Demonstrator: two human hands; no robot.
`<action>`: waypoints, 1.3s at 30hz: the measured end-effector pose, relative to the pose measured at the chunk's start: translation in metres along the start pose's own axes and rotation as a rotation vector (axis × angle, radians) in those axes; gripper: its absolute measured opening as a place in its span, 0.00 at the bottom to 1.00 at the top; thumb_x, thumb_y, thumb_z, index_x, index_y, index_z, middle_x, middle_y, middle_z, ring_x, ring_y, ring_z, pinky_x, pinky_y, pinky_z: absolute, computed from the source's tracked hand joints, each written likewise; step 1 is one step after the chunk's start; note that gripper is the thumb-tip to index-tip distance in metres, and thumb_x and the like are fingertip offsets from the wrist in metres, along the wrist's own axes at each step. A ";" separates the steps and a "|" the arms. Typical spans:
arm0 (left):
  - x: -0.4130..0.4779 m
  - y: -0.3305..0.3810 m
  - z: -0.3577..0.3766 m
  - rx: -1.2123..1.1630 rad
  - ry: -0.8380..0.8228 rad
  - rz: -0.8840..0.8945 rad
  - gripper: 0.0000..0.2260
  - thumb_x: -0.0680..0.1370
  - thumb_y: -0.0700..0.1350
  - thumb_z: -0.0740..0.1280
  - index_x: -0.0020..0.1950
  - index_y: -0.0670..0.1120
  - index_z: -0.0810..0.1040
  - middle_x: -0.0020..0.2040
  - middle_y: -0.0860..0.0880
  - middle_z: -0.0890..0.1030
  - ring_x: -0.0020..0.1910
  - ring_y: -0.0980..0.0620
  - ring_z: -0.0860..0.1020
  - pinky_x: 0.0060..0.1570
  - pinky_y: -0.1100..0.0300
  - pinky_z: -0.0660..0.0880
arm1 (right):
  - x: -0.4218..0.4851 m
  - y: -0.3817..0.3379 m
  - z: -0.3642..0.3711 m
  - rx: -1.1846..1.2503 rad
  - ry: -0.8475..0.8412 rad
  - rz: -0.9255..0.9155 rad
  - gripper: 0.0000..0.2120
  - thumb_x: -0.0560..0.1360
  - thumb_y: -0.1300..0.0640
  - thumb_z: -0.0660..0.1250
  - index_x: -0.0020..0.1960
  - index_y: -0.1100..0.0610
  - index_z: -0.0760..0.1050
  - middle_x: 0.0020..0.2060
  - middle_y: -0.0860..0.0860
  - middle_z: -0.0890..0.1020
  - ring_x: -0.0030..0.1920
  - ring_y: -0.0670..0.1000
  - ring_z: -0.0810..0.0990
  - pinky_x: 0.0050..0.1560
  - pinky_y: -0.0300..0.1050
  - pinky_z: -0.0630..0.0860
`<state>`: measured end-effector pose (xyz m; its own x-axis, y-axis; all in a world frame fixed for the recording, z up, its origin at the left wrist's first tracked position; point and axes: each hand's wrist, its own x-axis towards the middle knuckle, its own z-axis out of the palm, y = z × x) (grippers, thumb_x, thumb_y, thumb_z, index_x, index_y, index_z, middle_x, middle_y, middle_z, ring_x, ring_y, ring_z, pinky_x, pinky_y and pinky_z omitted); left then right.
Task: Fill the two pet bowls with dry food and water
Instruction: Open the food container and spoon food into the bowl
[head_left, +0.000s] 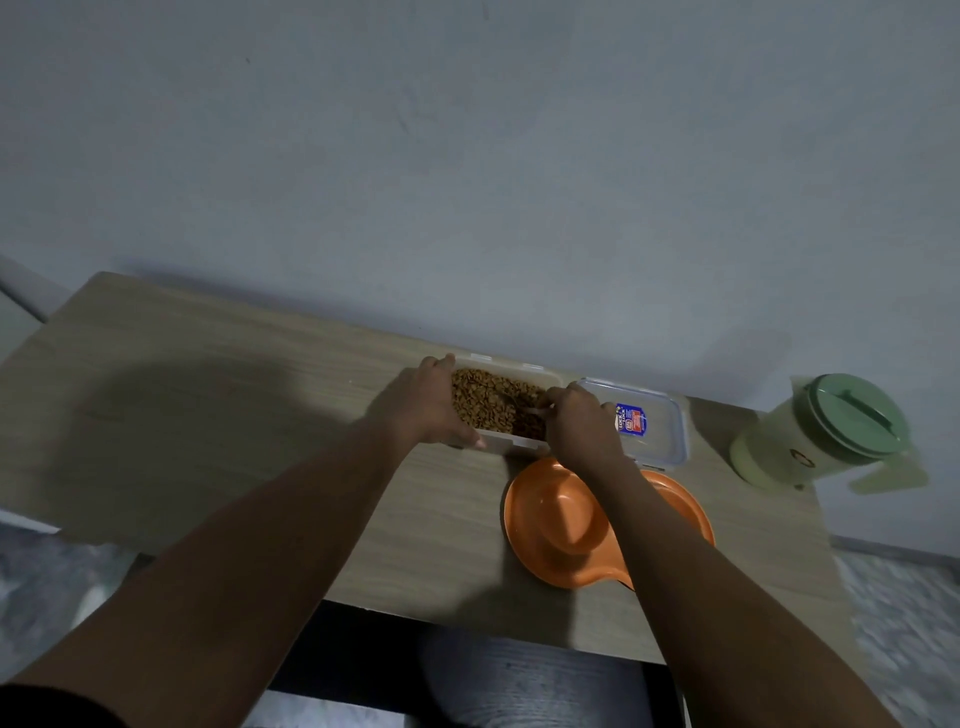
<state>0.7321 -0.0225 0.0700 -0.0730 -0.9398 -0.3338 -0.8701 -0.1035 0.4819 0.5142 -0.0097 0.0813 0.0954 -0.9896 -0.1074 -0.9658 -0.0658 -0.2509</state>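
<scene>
Brown kibble (480, 402) and an orange twin bowl (558, 519) share a wooden table (208, 415).
Left hand (415, 410) curls round the clear container's (511, 444) left end; right hand (582, 421) pinches a pale spoon (532, 410) dug into the kibble. The bowl sits just in front, lid (660, 415) and green jug (810, 436) to the right.
</scene>
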 end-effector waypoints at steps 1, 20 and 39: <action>0.000 0.001 0.000 0.007 -0.002 -0.003 0.65 0.54 0.63 0.84 0.82 0.48 0.53 0.80 0.46 0.61 0.78 0.41 0.63 0.71 0.40 0.70 | 0.000 -0.001 -0.001 0.032 -0.008 0.014 0.13 0.78 0.61 0.65 0.60 0.54 0.81 0.53 0.55 0.81 0.55 0.58 0.79 0.62 0.58 0.68; 0.001 0.010 -0.003 0.045 -0.039 -0.087 0.65 0.53 0.62 0.85 0.82 0.50 0.52 0.80 0.48 0.60 0.77 0.41 0.64 0.68 0.38 0.71 | 0.002 0.011 -0.017 0.394 0.019 0.154 0.09 0.77 0.59 0.67 0.53 0.58 0.85 0.51 0.55 0.86 0.50 0.53 0.83 0.53 0.52 0.81; -0.007 0.026 -0.008 0.103 -0.030 -0.112 0.65 0.54 0.59 0.86 0.82 0.43 0.54 0.79 0.42 0.65 0.75 0.41 0.68 0.68 0.45 0.73 | -0.114 0.089 -0.038 0.408 -0.020 0.364 0.02 0.70 0.52 0.70 0.40 0.45 0.80 0.37 0.48 0.85 0.43 0.55 0.84 0.47 0.53 0.81</action>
<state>0.7134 -0.0210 0.0915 0.0140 -0.9142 -0.4050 -0.9188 -0.1716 0.3554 0.4082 0.0928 0.1077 -0.2187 -0.9365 -0.2742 -0.7655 0.3389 -0.5469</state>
